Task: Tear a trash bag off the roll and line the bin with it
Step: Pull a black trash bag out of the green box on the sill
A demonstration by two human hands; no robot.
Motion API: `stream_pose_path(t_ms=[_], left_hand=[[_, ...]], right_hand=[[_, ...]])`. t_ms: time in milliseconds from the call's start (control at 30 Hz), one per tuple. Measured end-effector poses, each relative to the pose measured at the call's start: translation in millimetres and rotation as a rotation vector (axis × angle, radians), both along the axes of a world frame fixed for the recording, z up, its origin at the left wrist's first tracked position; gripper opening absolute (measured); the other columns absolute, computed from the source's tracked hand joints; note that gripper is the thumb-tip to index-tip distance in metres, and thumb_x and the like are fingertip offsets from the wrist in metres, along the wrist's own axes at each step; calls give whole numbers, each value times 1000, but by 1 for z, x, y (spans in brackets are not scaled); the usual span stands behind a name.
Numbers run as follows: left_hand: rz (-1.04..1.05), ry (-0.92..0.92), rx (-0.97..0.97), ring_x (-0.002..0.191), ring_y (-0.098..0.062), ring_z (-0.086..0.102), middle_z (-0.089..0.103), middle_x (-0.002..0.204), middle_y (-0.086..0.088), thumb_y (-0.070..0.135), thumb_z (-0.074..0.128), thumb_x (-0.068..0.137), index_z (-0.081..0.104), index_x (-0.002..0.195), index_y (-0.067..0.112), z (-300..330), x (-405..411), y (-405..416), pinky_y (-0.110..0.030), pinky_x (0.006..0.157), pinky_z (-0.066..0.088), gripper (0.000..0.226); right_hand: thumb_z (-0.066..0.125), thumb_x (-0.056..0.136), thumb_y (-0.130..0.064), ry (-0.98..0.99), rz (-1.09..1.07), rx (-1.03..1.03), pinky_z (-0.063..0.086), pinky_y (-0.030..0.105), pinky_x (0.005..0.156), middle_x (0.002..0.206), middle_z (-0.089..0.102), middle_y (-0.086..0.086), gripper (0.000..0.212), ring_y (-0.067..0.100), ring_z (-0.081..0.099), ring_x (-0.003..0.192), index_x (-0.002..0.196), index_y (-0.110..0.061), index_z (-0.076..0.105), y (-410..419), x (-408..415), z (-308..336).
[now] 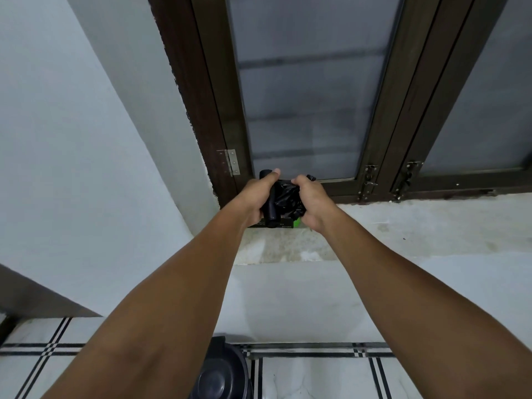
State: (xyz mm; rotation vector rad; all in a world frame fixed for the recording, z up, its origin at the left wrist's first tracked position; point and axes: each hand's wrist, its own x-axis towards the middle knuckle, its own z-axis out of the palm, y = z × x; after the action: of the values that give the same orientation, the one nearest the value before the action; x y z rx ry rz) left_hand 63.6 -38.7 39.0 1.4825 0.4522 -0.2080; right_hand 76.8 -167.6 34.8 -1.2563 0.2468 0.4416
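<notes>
Both arms reach out to the window sill. My left hand (256, 201) grips a black roll of trash bags (270, 210), held roughly upright. My right hand (312, 204) clutches the crumpled loose end of a black trash bag (288, 195) that runs from the roll. The two hands are close together, with the bag bunched between them. A dark box with a green patch (288, 223) lies under the hands on the sill, mostly hidden. The dark bin (220, 372) stands on the floor at the bottom of the view, between my forearms, seen from above.
A stone window sill (403, 226) runs to the right under a dark-framed window (305, 96) with latches (370, 180). A white wall (86, 168) is on the left. The floor (316, 375) is white tile with black stripes.
</notes>
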Motion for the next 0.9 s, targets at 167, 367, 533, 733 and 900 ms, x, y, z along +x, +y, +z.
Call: stream_pose_path(t_ms=[167,367,533,733,900], left_hand=[[180,-28,-250,89,-33,77,73,114,-19,51,69,92,60,130,8,-1,4,14,-46,76,64,58],[205,-56,150,103,-26,66,67,115,-6,65,63,90,52,123,14,3,8,20,-42,96,54,61],[129,-79,261,113,-31,64,65,126,-8,71,59,87,53,134,16,14,6,21,-49,103,51,73],[123,-106,268,127,-34,57,58,141,-11,69,58,88,47,143,11,12,6,12,-52,110,46,81],[181,-101,233,119,-34,61,63,132,-13,62,59,93,52,136,8,9,7,10,-49,108,48,69]], right_hand=[[46,100,-22,45,-97,88,57,36,58,92,69,14,18,29,70,77,100,-10,59,-13,1,-1],[70,87,-54,-48,67,-180,54,35,54,111,73,13,58,33,74,90,125,-12,59,-22,1,-6],[87,79,-37,-227,232,-288,59,31,76,96,80,6,42,22,76,92,107,-10,73,-34,-1,-5],[71,90,-8,-163,293,-210,52,27,48,76,69,8,10,18,72,61,89,-11,62,-28,-9,6],[60,89,2,-92,271,-78,56,30,56,62,64,8,16,21,70,59,82,-10,52,-27,-8,6]])
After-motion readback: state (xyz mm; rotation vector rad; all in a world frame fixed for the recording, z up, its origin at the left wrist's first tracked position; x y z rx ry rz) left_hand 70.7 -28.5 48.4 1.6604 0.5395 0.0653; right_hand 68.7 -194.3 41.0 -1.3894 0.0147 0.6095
